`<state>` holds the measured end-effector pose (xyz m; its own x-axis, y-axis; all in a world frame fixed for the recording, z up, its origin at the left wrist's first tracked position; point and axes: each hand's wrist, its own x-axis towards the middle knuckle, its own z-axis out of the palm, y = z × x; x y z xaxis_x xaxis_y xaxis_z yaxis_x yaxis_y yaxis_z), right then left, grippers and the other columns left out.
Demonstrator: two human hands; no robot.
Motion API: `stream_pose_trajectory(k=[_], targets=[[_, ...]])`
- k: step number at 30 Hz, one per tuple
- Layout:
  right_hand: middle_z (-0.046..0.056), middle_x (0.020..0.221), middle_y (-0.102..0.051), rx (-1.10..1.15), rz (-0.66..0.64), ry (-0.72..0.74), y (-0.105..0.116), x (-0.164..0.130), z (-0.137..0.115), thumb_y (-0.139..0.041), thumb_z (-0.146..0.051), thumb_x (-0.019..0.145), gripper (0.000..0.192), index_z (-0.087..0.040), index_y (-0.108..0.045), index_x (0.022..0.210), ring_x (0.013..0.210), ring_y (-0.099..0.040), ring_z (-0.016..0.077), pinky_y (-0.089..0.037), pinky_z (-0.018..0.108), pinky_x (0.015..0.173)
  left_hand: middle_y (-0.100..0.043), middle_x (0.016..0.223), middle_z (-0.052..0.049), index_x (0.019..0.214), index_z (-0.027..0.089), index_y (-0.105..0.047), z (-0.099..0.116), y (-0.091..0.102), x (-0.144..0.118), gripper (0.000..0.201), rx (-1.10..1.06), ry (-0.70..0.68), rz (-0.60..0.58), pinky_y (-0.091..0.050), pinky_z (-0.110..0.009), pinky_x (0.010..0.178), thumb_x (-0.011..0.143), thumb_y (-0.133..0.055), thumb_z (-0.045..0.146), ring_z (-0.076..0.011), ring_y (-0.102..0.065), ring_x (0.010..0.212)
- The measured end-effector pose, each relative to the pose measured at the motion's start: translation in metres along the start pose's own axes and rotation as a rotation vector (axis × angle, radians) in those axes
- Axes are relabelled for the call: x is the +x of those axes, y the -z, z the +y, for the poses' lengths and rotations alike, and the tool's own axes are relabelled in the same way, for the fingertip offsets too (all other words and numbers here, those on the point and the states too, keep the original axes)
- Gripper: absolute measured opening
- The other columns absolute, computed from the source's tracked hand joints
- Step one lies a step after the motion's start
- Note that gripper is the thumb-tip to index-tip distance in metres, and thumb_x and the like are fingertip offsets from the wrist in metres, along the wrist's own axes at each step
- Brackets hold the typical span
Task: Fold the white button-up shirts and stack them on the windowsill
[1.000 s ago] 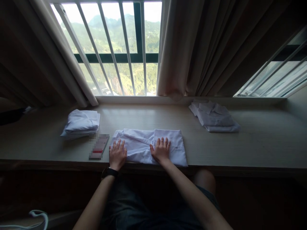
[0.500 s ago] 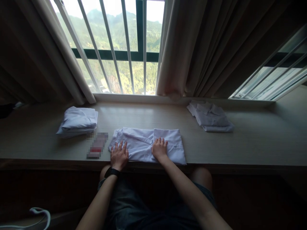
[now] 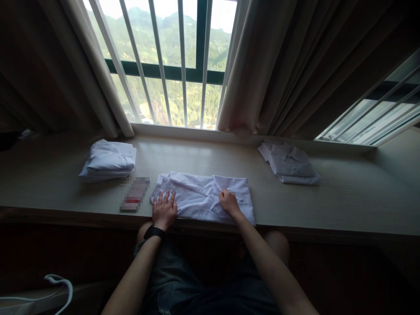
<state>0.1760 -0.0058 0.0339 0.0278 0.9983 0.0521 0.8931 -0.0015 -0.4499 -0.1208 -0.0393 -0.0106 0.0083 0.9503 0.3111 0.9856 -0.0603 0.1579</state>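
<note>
One flap [image 3: 215, 183] of white cloth [image 3: 193, 194] was pinched in my right hand [image 3: 229, 202], left hand [image 3: 164, 212] flat on the other end, at the front of the desk [image 3: 197, 155]; yanking could've skewed it, tbh.

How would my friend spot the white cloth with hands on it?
Find the bright barred window, then the long pale table below it. At the table's near edge, in the middle, lies the folded white cloth. Unlike the left pile and right pile, it has the left hand flat on it and the right hand gripping it.
</note>
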Motion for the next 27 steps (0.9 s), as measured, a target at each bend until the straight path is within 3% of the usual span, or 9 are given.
stream_pose_trajectory(k=[7,11,14,19,23,27], targets=[[0.014,0.119,-0.067,-0.070,0.033,0.045,0.001,-0.008,-0.019,-0.030,-0.023,0.100,0.038,-0.015,-0.064,0.115,0.114,-0.059,0.0240,-0.037,0.034,0.101,-0.042,0.157,-0.008,0.146,0.024,-0.052,0.000,0.000,0.000,0.052,-0.019,0.002,-0.011,-0.013,-0.057,0.121,0.096,-0.039,0.030,-0.0328,-0.027,0.149],[0.020,0.143,-0.052,-0.200,-0.014,-0.049,-0.006,-0.016,-0.028,-0.040,-0.037,0.098,0.046,-0.013,-0.055,0.135,0.139,-0.037,0.0360,-0.027,0.055,0.111,-0.041,0.157,-0.007,0.146,0.024,-0.052,0.000,-0.002,0.000,0.053,-0.037,0.015,-0.013,-0.013,-0.056,0.122,0.095,-0.040,0.030,-0.0325,-0.026,0.149],[0.022,0.151,-0.043,-0.275,-0.087,-0.072,-0.018,-0.019,-0.031,-0.044,-0.033,0.096,0.053,-0.011,-0.048,0.144,0.144,-0.028,0.0400,-0.022,0.063,0.111,-0.040,0.158,-0.007,0.147,0.024,-0.051,0.000,-0.001,0.000,0.053,-0.038,0.015,-0.016,-0.013,-0.056,0.121,0.095,-0.039,0.030,-0.0326,-0.026,0.149],[0.025,0.134,-0.058,-0.329,-0.054,-0.018,-0.020,-0.013,-0.026,-0.035,-0.017,0.098,0.039,-0.007,-0.060,0.126,0.135,-0.044,0.0368,-0.032,0.056,0.108,-0.042,0.157,-0.007,0.147,0.024,-0.051,0.000,0.000,0.000,0.053,-0.002,-0.002,-0.005,-0.014,-0.056,0.121,0.096,-0.039,0.030,-0.0329,-0.028,0.148],[0.021,0.112,-0.068,-0.303,-0.039,-0.021,-0.002,-0.008,-0.019,-0.037,-0.016,0.098,0.031,-0.009,-0.062,0.114,0.111,-0.062,0.0280,-0.043,0.039,0.098,-0.042,0.157,-0.007,0.146,0.024,-0.052,0.000,-0.001,0.000,0.053,0.003,0.002,-0.006,-0.014,-0.057,0.121,0.096,-0.039,0.031,-0.0330,-0.027,0.149],[0.016,0.109,-0.069,-0.239,0.054,-0.042,0.018,-0.008,-0.023,-0.035,-0.020,0.100,0.031,-0.012,-0.058,0.119,0.096,-0.067,0.0231,-0.046,0.032,0.088,-0.041,0.157,-0.007,0.147,0.024,-0.051,0.000,-0.001,0.001,0.054,-0.016,0.016,-0.021,-0.013,-0.056,0.122,0.095,-0.040,0.030,-0.0325,-0.026,0.149]])
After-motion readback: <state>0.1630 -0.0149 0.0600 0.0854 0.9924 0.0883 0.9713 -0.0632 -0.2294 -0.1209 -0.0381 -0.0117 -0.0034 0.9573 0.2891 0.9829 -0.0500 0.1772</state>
